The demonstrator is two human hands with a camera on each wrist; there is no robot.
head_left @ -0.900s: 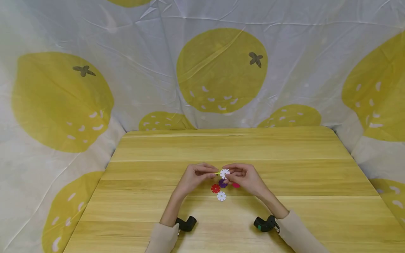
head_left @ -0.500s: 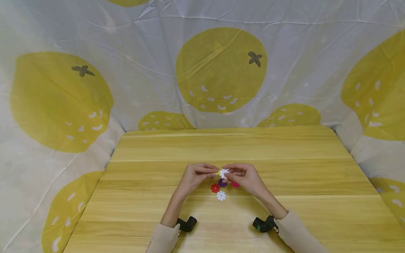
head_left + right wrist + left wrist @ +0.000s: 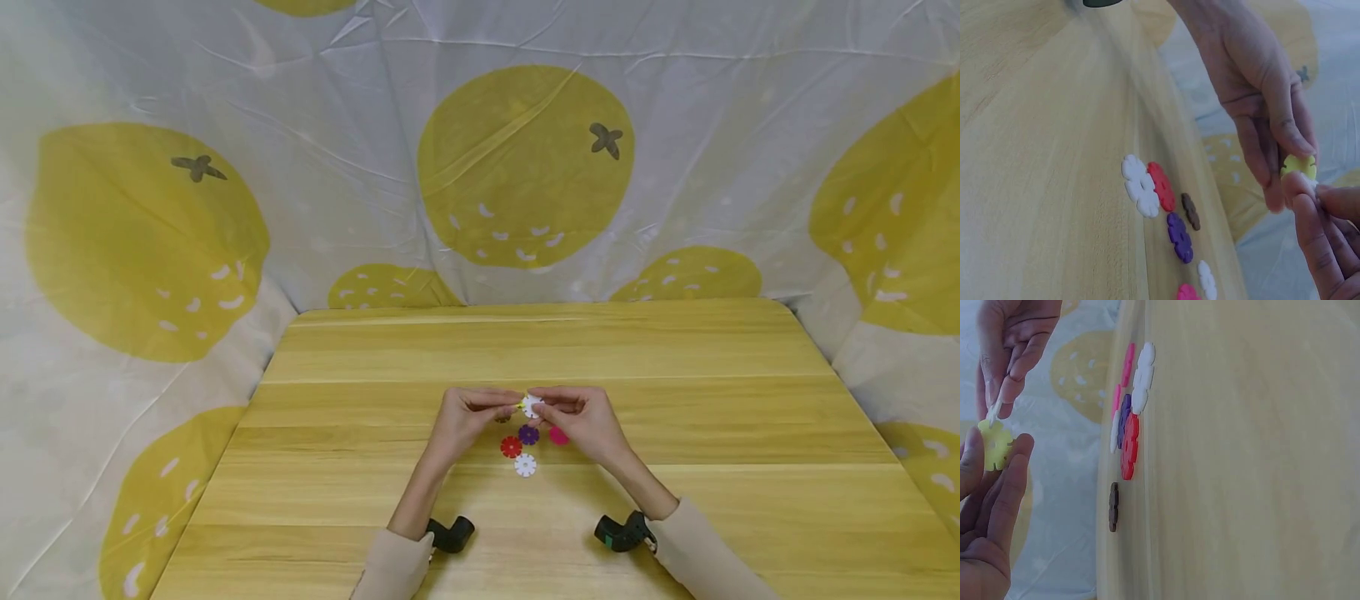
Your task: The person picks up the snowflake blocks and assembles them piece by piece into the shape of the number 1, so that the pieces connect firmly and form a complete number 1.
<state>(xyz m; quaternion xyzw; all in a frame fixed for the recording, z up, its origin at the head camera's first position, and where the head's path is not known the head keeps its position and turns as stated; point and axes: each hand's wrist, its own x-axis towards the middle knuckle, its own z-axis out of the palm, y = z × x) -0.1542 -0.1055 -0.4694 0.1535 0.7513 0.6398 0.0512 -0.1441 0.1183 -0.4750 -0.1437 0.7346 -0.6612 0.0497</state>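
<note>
Two toothed snowflake building discs meet edge to edge above the table. My left hand [image 3: 472, 417] pinches the yellow disc [image 3: 996, 450] between thumb and fingers. Opposite it, my right hand [image 3: 583, 417] pinches a white disc [image 3: 532, 406], which stands roughly crosswise to the yellow one in the left wrist view. In the right wrist view, right fingertips cover most of the white disc. Beneath the hands lie a purple disc [image 3: 528, 435], a red disc [image 3: 512, 447] and another white disc [image 3: 525, 465].
A brown disc [image 3: 1114, 506] lies near the left hand's side. Two pink discs [image 3: 1128, 365] and a further white disc [image 3: 1207, 279] lie toward the right. The wooden table [image 3: 675, 350] ends at a lemon-print cloth [image 3: 712, 167]. Black wrist devices [image 3: 622, 532] sit by both sleeves.
Both hands have risen slightly with the discs, and the left has shifted a little right. The purple disc now shows whole, and the brown one peeks out below the left hand.
</note>
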